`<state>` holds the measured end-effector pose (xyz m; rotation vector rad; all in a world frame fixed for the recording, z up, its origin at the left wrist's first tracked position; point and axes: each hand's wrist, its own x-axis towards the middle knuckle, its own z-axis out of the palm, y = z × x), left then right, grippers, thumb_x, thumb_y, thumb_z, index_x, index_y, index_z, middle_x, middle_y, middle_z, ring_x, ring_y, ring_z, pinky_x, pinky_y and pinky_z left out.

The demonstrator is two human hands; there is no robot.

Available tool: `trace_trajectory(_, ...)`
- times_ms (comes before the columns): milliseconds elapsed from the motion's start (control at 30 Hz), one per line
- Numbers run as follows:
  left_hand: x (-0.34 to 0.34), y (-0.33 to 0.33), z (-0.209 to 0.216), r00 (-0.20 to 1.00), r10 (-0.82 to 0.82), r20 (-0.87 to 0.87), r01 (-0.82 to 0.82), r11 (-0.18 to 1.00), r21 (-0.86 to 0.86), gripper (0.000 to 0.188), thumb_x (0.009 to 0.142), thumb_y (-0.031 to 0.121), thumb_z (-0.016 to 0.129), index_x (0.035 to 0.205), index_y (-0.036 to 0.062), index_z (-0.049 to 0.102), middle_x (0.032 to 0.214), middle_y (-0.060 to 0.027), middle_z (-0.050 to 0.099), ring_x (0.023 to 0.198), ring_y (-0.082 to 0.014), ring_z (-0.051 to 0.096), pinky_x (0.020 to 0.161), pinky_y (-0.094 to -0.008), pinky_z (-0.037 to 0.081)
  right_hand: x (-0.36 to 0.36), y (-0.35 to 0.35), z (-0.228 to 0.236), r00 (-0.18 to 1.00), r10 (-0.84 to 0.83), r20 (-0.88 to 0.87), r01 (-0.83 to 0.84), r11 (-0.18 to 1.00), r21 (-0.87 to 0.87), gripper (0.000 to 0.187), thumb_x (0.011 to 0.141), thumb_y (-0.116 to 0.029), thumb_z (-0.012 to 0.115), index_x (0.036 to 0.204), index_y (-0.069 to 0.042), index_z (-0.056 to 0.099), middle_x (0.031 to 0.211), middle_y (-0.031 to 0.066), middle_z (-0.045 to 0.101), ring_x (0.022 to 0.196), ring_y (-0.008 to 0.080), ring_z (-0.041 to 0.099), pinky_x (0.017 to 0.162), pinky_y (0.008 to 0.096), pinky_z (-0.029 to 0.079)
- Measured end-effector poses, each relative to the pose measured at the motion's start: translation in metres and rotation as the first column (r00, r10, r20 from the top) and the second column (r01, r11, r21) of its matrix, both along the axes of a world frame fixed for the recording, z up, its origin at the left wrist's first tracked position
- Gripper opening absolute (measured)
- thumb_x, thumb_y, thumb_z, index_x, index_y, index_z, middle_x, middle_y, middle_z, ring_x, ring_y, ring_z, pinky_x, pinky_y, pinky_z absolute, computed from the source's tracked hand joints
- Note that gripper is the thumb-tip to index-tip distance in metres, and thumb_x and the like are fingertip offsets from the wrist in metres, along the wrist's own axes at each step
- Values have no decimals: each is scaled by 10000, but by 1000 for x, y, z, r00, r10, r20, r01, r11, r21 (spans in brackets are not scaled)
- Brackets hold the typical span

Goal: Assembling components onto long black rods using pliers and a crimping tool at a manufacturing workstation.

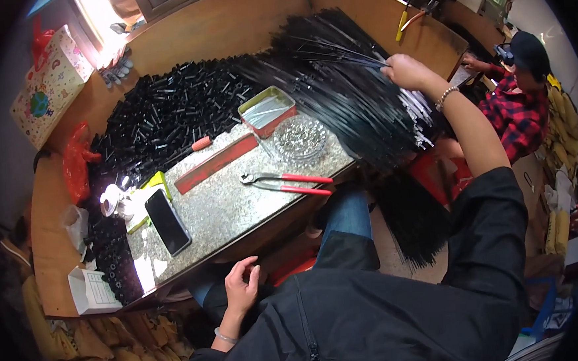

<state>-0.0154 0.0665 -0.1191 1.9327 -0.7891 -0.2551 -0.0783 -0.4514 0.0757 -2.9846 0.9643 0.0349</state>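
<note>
At the right end of the bench, my right hand (409, 72) is closed round the ends of a few thin black rods (347, 56). They stretch leftward from my fingers over a large pile of similar dark rods (357, 110), some with pale, shiny ends. My left hand (241, 284) is over my lap, below the bench's front edge. Its fingers are loosely bent and apart, and nothing shows in them. Red-handled pliers (286, 182) lie on the speckled stone slab (221, 201), left of the pile. A round clear dish (299, 138) of small shiny parts sits behind them.
Short black tubes (172, 108) are heaped along the back left. A rectangular tin (267, 108), a red-handled tool (199, 144), a phone (168, 221) and a white box (94, 290) are on the bench. More black rods (407, 223) hang by my knee. Another person (516, 100) sits at right.
</note>
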Motion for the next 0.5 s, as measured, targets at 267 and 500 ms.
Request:
trace_trajectory(267,7,-44,26,970,-210,120,215,976,-24,185,785,57,629,969,33,625,741,-89,585,613,-163,572,585,-257,459,-31,11,18,966,45,254,-66,995,73,333,884,-296,526,846,29,588,787,190,620,672,315,607,613,404,478)
trace_trajectory(500,19,-85,64,889,-318,330,359,931,-70,207,764,59,640,970,51,621,743,-96,568,654,-235,574,589,-300,458,-16,105,13,765,-415,492,-370,343,864,191,959,-294,428,925,-106,409,584,-27,392,361,37,305,294,186,258)
